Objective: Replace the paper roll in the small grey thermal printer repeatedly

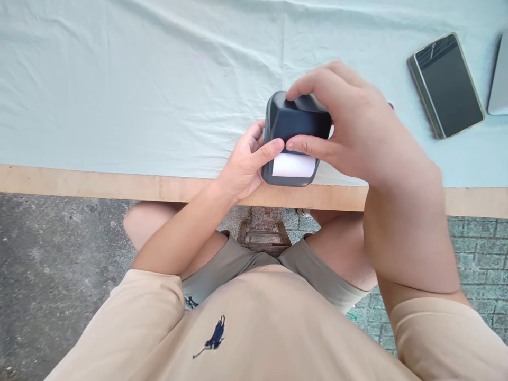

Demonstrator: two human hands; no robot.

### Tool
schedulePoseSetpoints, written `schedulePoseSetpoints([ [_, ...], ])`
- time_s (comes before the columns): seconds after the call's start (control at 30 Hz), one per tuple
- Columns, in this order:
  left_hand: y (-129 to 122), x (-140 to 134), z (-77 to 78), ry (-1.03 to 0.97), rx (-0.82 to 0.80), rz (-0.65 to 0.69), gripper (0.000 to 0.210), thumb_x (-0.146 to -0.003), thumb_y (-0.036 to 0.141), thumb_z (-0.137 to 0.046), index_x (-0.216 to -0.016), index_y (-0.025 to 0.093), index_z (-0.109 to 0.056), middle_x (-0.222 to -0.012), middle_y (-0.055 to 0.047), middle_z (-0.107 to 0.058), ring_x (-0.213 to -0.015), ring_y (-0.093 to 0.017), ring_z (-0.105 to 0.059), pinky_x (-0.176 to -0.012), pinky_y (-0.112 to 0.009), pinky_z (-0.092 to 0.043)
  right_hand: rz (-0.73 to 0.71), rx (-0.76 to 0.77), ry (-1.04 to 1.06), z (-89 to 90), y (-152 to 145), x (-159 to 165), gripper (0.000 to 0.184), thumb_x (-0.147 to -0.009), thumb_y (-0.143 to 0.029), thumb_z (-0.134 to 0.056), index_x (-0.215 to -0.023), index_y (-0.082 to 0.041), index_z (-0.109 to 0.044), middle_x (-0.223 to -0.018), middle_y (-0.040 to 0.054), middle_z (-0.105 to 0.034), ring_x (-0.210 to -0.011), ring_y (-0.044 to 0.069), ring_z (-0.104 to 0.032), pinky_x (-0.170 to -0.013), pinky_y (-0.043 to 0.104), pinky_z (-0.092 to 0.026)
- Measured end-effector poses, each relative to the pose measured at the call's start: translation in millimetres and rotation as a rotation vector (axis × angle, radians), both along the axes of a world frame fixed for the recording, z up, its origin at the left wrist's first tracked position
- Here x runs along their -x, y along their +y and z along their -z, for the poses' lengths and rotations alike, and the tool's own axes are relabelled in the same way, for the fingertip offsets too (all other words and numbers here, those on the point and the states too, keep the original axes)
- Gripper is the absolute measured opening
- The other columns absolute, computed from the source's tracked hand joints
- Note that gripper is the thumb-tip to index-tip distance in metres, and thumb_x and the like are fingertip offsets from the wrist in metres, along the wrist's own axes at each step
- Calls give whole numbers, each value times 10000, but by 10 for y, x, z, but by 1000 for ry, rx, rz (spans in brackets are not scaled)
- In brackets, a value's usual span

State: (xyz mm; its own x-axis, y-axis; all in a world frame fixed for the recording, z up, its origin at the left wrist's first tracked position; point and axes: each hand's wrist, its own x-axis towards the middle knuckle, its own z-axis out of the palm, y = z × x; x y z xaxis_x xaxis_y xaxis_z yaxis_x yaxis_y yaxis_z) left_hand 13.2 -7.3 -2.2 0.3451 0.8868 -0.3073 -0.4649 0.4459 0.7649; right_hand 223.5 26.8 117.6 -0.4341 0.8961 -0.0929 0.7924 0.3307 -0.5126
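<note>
A small dark portable thermal printer (304, 123) is held at the table's near edge, with a white paper roll (293, 165) showing in its lower part. My left hand (250, 159) is closed around its left side, thumb on the front face. From the right, my right hand (349, 116) grips the dark upper part, fingers over the far edge and thumb along the edge just above the paper. The tips of both thumbs are close together. My right palm hides the printer's right side, and the left fingers are partly hidden beneath it.
A pale blue cloth (138, 84) covers the table, whose bare wooden edge (99, 182) runs along the front. To the right lies a smartphone (450, 84) on top of a box-like thing. A grey object (500, 79) is cut off at the right border.
</note>
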Motion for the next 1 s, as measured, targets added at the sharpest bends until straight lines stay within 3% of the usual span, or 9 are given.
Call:
schedulePoseSetpoints([
  [0.2, 23, -3, -32, -44, 0, -6, 777, -879, 705, -1181, -1382, 253, -799, -1255, -30, -884, -1247, -284, -912, -990, -382, -752, -3, 5, 45, 114, 17, 1, 410, -1041, -247, -780, -1438, -345, -753, -1637, 119, -816, -1438, 406, -776, -1204, 610, -708],
  [0.33, 26, -39, -27, -130, 49, -29, 425, -1091, 609, -1012, -1272, 254, -864, -1170, -14, -920, -1170, -248, -916, -1022, -365, -766, -17, 5, 50, 152, 60, -75, 416, -1060, -306, -790, -1469, -377, -759, -1659, 107, -809, -1482, 416, -770, -1226, 630, -708],
  [0.47, 38, -59, -11, -80, 70, -84, 310, -1242, 561, -841, -1201, 254, -857, -1071, 3, -919, -1100, -237, -953, -940, -341, -774, -55, 56, 83, 103, 83, -237, 449, -1122, -386, -767, -1570, -392, -787, -1660, 114, -830, -1501, 428, -802, -1255, 672, -717],
  [0.63, 59, -41, 12, -74, 94, -70, 376, -1240, 600, -857, -1198, 227, -853, -1099, -27, -932, -1251, -277, -968, -1082, -389, -795, -101, 47, 106, 103, 51, -360, 728, -1027, -443, -884, -1742, -378, -760, -1815, 119, -771, -1595, 459, -780, -1259, 696, -745],
  [0.8, 72, -12, 105, -80, 14, -88, 433, -1031, 638, -1083, -1155, 263, -907, -1035, 22, -887, -928, -178, -862, -863, -311, -747, -181, -32, 113, 201, 43, -397, 949, -913, -386, -974, -1821, -353, -699, -1873, 146, -736, -1583, 454, -797, -1285, 669, -726],
  [0.9, 82, -26, 142, -57, 16, -93, 440, -998, 647, -1099, -1152, 284, -903, -1014, 24, -863, -871, -186, -816, -789, -336, -701, -161, -143, 151, 182, 59, -396, 786, -896, -433, -986, -1656, -390, -791, -1736, 138, -814, -1507, 448, -816, -1150, 643, -754],
  [1.0, 89, -42, 143, -38, 22, -90, 428, -1053, 663, -1044, -1177, 283, -889, -1083, 3, -891, -977, -226, -868, -845, -364, -719, 76, -463, 275, 135, 56, -277, 342, -963, -522, -875, -1257, -355, -820, -1344, 118, -865, -1203, 400, -837, -902, 573, -698],
])
